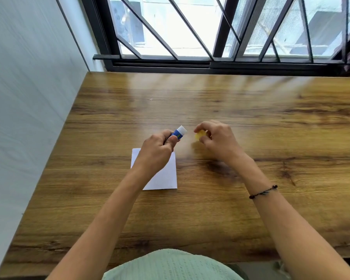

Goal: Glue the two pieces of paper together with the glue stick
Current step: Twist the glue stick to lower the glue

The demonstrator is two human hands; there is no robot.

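Note:
My left hand grips a blue glue stick whose white tip points up and to the right, uncapped. My right hand pinches a small yellow cap a short gap to the right of the stick's tip. White paper lies flat on the wooden table under my left wrist, which covers part of it. I can make out only one sheet; whether a second lies with it I cannot tell.
A white wall runs along the table's left edge. A barred window stands behind the far edge. A thin dark bracelet circles my right wrist.

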